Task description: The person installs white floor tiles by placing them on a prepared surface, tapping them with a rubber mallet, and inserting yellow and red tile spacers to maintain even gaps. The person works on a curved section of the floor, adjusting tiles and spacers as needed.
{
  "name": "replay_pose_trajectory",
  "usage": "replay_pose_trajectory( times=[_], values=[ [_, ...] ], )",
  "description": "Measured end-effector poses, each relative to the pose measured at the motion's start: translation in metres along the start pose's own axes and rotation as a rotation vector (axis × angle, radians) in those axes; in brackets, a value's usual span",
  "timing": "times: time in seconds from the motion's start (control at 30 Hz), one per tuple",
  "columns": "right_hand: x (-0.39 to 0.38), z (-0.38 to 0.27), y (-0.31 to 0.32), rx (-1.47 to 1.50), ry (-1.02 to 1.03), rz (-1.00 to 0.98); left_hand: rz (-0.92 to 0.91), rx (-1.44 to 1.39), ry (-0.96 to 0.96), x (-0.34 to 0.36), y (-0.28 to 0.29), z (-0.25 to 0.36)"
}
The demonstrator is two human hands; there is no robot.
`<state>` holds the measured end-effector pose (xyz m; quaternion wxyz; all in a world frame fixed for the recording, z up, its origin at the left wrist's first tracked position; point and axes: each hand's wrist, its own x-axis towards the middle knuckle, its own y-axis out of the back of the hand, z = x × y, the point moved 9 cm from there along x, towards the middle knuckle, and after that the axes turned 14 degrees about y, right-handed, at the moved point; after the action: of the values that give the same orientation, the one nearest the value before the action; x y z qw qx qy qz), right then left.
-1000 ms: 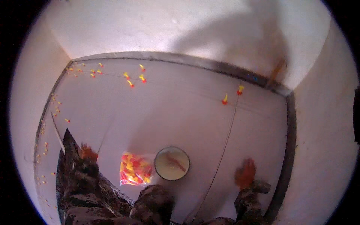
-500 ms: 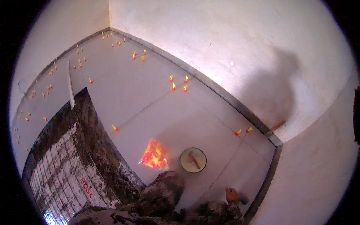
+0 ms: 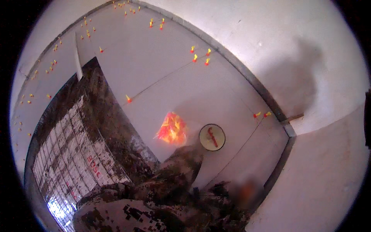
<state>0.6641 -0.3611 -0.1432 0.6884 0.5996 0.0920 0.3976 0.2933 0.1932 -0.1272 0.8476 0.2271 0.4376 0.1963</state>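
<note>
The right hand (image 3: 246, 192) is at the lower right of the frame, too blurred, so I cannot tell how open its grip is or whether it holds something (the left hand is out of view). The bag of red-and-yellow pieces (image 3: 172, 128) lies near the centre; a shifting knee (image 3: 184, 162) could push it against the round container (image 3: 205, 141).

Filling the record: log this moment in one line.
left hand: not visible; right hand: blurred; bag: on floor; reddish tool: right of bag
</note>
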Motion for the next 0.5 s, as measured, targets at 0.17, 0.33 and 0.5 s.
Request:
replay_pose_trajectory(
  times=[0.17,0.33,0.5],
  values=[
    [0.015,-0.016,0.026,0.422,-0.424,-0.102,0.034,0.017,0.088,-0.026,0.014,-0.042],
    [0.011,-0.022,0.078,0.452,-0.522,0.080,0.064,0.030,0.087,-0.024,0.025,-0.051],
    [0.011,-0.045,0.114,0.460,-0.546,0.212,0.139,0.069,0.008,0.000,0.051,-0.034]
  ],
)
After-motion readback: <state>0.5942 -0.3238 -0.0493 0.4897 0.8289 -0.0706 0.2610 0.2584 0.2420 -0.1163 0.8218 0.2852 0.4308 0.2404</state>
